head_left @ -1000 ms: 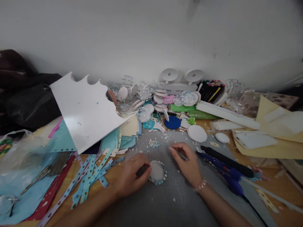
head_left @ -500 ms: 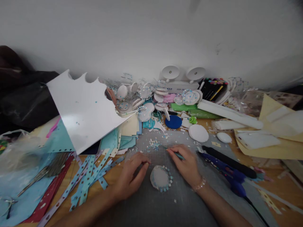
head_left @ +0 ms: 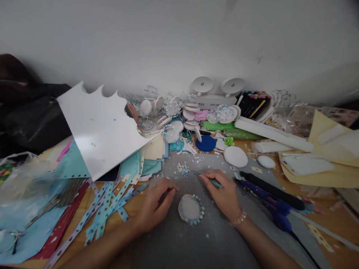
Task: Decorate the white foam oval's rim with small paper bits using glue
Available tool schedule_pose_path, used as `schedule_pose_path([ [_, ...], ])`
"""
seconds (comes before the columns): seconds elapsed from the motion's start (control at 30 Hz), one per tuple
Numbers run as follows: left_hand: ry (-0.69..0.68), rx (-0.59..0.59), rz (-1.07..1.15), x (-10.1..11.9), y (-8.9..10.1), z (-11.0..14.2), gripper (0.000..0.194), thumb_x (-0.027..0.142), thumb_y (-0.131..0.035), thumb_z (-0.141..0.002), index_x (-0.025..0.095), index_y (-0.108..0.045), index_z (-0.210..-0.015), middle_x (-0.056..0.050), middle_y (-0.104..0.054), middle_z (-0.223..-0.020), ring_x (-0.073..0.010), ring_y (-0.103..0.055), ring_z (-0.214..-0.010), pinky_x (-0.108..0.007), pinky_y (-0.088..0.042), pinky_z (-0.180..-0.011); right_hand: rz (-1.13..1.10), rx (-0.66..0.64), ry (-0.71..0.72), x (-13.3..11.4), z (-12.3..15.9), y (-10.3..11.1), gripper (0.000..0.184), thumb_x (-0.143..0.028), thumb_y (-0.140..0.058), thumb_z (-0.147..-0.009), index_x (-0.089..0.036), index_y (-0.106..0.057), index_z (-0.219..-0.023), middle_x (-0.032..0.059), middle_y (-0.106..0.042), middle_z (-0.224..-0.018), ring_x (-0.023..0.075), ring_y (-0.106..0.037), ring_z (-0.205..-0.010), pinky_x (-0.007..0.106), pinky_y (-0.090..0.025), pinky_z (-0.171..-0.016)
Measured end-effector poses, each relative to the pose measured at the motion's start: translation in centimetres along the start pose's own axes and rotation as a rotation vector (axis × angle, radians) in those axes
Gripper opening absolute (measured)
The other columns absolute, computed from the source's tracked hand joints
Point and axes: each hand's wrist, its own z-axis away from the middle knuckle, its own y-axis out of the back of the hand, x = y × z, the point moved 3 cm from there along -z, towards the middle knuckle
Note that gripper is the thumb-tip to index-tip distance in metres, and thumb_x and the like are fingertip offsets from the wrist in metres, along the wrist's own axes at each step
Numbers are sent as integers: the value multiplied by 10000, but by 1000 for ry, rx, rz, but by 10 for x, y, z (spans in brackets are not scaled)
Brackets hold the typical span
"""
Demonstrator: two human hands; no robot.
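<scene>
My right hand [head_left: 222,191] is closed around slim teal tweezers [head_left: 214,182]. Their tip points left, toward a small pile of tiny blue and white paper pieces [head_left: 183,170]. My left hand [head_left: 159,201] is on the other side with thumb and fingers pinched together; whatever is between them is too small to make out. Between the hands, on the grey cutting mat [head_left: 185,246], lies a round white disc [head_left: 191,209] edged with small blue and white pieces. Neither hand touches the disc.
A blue glue gun [head_left: 276,213] with its cord is at the right. Punched paper strips [head_left: 105,211] lie at the left below a large white board [head_left: 103,130]. A white disc [head_left: 235,157] and a blue disc [head_left: 206,143] stand behind the mat, before stacked decorated discs.
My right hand has shifted slightly right, and the tweezers with it. The left thumb and fingertips have drawn closer together. The disc stays in place.
</scene>
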Motion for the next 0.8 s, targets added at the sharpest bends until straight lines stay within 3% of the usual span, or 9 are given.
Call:
schedule_pose_path([
  [0.43, 7, -16, 2, 1, 0, -1, 149, 163, -423, -939, 168, -568, -901, -35, -593, -844, -150, -558, -797, -265, -440, -733, -20, -12, -59, 4, 0, -4, 158, -316, -624, -830, -215, -633, -709, 21, -648, -704, 178, -593, -689, 307, -460, -669],
  [0.63, 26, -10, 0, 0, 0, -2, 150, 167, -429, -936, 164, -571, -885, -37, -597, -839, -150, -559, -792, -264, -439, -729, -74, 40, -179, 1, -2, 4, 210, -346, -624, -823, -196, -607, -678, 8, -624, -664, 163, -578, -648, 276, -454, -626],
  [0.8, 50, 23, 50, 0, 1, -2, 136, 172, -461, -923, 170, -597, -910, -36, -618, -855, -153, -575, -813, -265, -450, -749, -235, -47, -305, -2, 3, 6, 294, -370, -611, -840, -193, -559, -611, -16, -566, -594, 133, -532, -585, 245, -418, -568],
])
